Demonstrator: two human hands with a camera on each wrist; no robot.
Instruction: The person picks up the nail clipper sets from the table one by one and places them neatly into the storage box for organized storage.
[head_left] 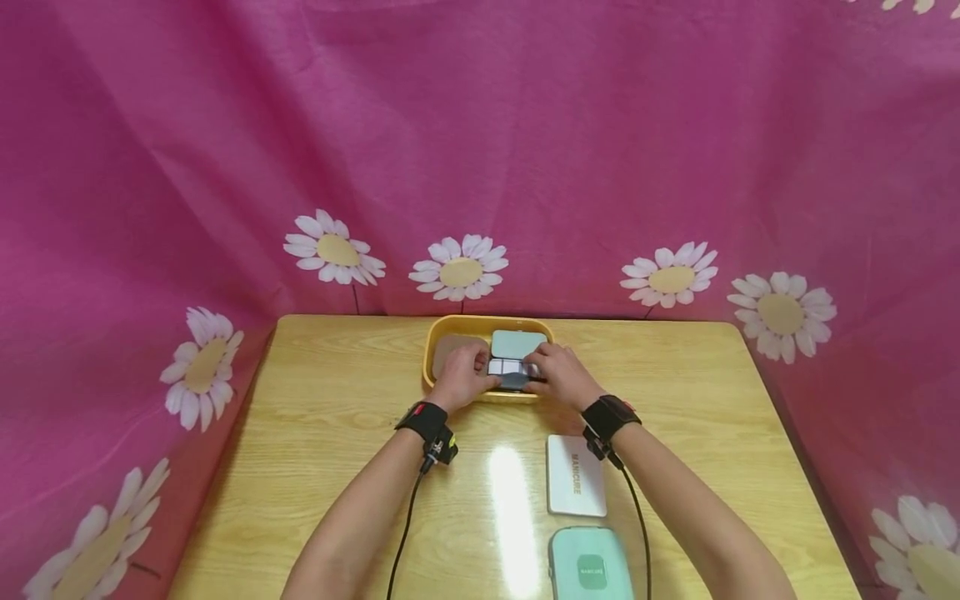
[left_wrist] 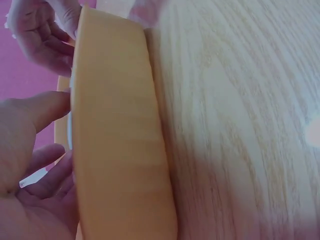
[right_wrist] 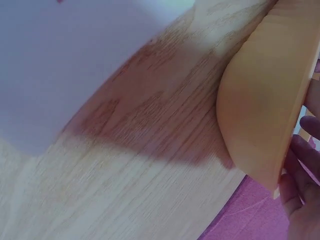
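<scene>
A yellow plastic basket [head_left: 433, 329] stands at the table's far edge, with both hands reaching in over its near rim. Inside, a small grey-and-white case [head_left: 510, 367] lies between the hands, its white part facing up and a dark grey part nearer me. My left hand [head_left: 462, 377] grips its left end with bent fingers and thumb. At its right end, my right hand [head_left: 562, 375] holds it likewise. In the left wrist view the basket's wall [left_wrist: 120, 125] hides the case and the fingertips. A brown case [head_left: 450, 343] and a pale teal case [head_left: 519, 343] lie beside it.
Below the right wrist lies a white case marked MANICURE [head_left: 576, 477]. Nearer me is a mint-green zip case [head_left: 592, 567]. A cable hangs from each wrist camera across the wooden table [head_left: 330, 400]. Pink flowered cloth [head_left: 525, 167] surrounds the table's back and sides.
</scene>
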